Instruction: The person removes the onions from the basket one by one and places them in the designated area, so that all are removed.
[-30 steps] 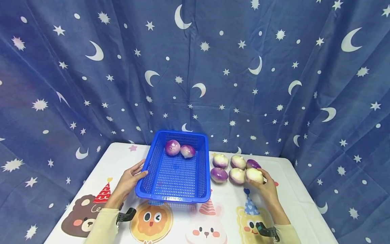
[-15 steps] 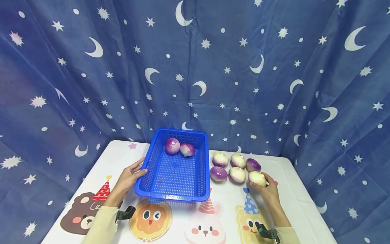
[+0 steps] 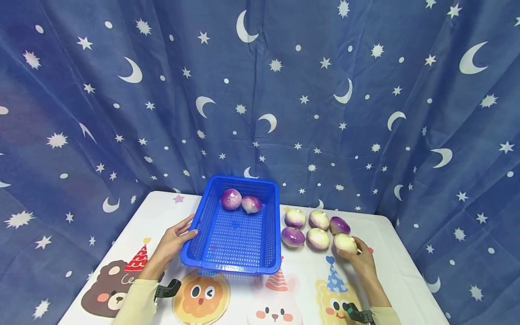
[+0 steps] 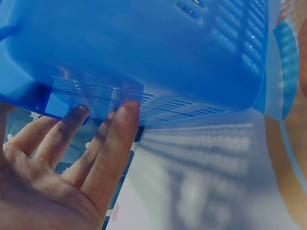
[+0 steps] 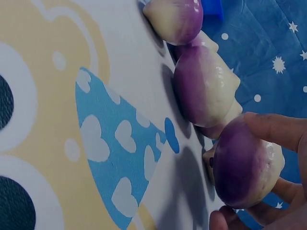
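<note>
My left hand [image 3: 172, 243] holds the left side of a blue plastic basket [image 3: 189, 253], thumb at the rim. In the left wrist view, the fingers [image 4: 112, 158] reach along the outside of its slotted wall. Two purple-and-white turnips lie inside at the back, a rounder one [image 3: 231, 199] and a smaller one [image 3: 251, 204]. My right hand [image 3: 363, 262] grips another turnip [image 3: 344, 243], purple on one side and white on the other, as the right wrist view shows. Whether this turnip touches the table cannot be told.
Right of the basket, several turnips [image 3: 318, 239] stand close together in two short rows. A purple one [image 3: 339, 225] lies just behind the held turnip. The white tablecloth [image 3: 400, 266] has cartoon prints. A blue star-patterned curtain [image 3: 308, 113] hangs behind the table.
My right hand has drawn its turnip slightly right and nearer to me, opening a gap to the neighbouring turnips. The left hand and basket stay put; the head view has shifted a little.
</note>
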`<act>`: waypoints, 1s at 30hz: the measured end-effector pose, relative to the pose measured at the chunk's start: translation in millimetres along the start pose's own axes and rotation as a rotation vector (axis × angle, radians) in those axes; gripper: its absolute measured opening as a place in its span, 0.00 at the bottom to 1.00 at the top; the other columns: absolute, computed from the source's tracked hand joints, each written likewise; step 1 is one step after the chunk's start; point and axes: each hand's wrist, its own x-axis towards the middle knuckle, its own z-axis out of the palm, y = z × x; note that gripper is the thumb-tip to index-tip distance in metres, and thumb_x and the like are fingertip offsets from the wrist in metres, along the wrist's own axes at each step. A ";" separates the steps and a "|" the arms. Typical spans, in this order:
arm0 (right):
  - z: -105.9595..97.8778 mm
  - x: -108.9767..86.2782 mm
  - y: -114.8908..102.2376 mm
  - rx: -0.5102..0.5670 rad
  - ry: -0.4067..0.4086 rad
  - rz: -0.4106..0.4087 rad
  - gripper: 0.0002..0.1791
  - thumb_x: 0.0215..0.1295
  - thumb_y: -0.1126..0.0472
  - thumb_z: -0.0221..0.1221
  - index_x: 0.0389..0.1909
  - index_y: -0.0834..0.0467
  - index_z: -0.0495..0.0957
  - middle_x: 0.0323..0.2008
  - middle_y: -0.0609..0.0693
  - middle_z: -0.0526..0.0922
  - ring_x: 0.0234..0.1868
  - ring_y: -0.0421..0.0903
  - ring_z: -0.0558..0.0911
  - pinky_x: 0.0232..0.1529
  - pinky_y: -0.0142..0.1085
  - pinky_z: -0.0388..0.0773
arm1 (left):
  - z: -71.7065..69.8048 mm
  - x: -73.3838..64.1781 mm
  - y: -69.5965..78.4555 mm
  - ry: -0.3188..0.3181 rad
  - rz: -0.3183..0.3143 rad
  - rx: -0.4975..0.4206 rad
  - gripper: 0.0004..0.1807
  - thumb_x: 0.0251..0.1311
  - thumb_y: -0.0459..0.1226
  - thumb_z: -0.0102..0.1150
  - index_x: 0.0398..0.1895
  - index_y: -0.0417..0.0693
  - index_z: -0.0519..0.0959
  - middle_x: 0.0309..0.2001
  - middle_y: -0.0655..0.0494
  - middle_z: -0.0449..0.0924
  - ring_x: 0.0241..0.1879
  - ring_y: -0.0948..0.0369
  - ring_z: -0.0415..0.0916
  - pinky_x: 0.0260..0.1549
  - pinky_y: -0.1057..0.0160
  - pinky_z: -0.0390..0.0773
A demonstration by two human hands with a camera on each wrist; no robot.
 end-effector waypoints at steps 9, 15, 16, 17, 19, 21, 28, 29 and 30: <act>1.5 6.4 7.1 0.009 -0.048 -0.005 0.50 0.57 0.54 0.69 0.75 0.63 0.53 0.73 0.68 0.56 0.71 0.65 0.61 0.71 0.59 0.57 | -1.6 0.0 2.8 -0.015 0.021 0.005 0.36 0.66 0.41 0.59 0.76 0.53 0.59 0.72 0.38 0.62 0.69 0.42 0.66 0.63 0.50 0.73; 2.2 9.8 9.1 0.002 -0.057 0.019 0.51 0.57 0.54 0.69 0.75 0.63 0.52 0.73 0.67 0.57 0.71 0.65 0.60 0.72 0.59 0.55 | -1.2 -0.5 1.2 -0.009 0.005 0.022 0.36 0.67 0.41 0.59 0.76 0.53 0.59 0.72 0.38 0.62 0.68 0.42 0.67 0.62 0.51 0.74; 2.3 10.2 9.0 0.004 -0.058 0.024 0.51 0.57 0.53 0.69 0.75 0.63 0.51 0.73 0.67 0.57 0.71 0.65 0.60 0.72 0.59 0.55 | -1.3 -0.5 0.7 -0.009 0.007 0.025 0.36 0.67 0.41 0.59 0.76 0.52 0.58 0.72 0.37 0.62 0.68 0.42 0.67 0.62 0.50 0.74; 2.5 10.7 8.8 0.005 -0.059 0.026 0.52 0.57 0.53 0.69 0.76 0.63 0.51 0.74 0.67 0.57 0.71 0.65 0.60 0.72 0.59 0.55 | -1.4 -0.6 0.5 -0.010 0.009 0.025 0.36 0.67 0.41 0.59 0.76 0.53 0.58 0.72 0.38 0.62 0.68 0.42 0.67 0.63 0.50 0.73; 3.2 11.6 8.1 0.006 -0.061 0.020 0.52 0.57 0.52 0.69 0.76 0.63 0.50 0.73 0.68 0.57 0.71 0.64 0.61 0.71 0.59 0.56 | -1.6 -0.6 0.5 -0.007 0.010 0.018 0.36 0.67 0.42 0.59 0.76 0.53 0.59 0.72 0.38 0.62 0.68 0.42 0.67 0.63 0.50 0.73; 3.9 13.0 7.2 0.005 -0.061 0.014 0.52 0.57 0.52 0.69 0.75 0.64 0.50 0.73 0.68 0.57 0.71 0.65 0.60 0.72 0.59 0.55 | -1.9 -0.1 0.7 -0.007 0.010 0.013 0.36 0.67 0.42 0.59 0.76 0.54 0.59 0.72 0.39 0.62 0.68 0.42 0.67 0.63 0.50 0.73; 3.5 13.2 7.5 0.011 -0.070 0.023 0.52 0.57 0.53 0.69 0.75 0.65 0.49 0.73 0.71 0.54 0.73 0.67 0.57 0.74 0.59 0.53 | -1.0 0.0 -0.3 -0.012 0.002 0.004 0.36 0.66 0.42 0.60 0.76 0.55 0.59 0.72 0.39 0.63 0.68 0.43 0.68 0.61 0.56 0.76; 2.8 12.5 7.4 0.009 -0.073 0.026 0.53 0.58 0.53 0.69 0.75 0.64 0.49 0.73 0.71 0.54 0.73 0.67 0.57 0.74 0.59 0.53 | -0.8 0.0 -0.5 -0.012 0.005 0.002 0.36 0.66 0.42 0.59 0.76 0.55 0.59 0.72 0.39 0.63 0.68 0.43 0.68 0.60 0.57 0.77; 1.9 11.9 7.5 0.013 -0.076 0.028 0.53 0.57 0.52 0.69 0.76 0.64 0.48 0.74 0.71 0.53 0.73 0.67 0.57 0.74 0.59 0.53 | -0.7 0.1 -0.5 -0.015 0.003 -0.002 0.36 0.66 0.42 0.59 0.76 0.55 0.59 0.72 0.39 0.63 0.67 0.44 0.69 0.59 0.58 0.77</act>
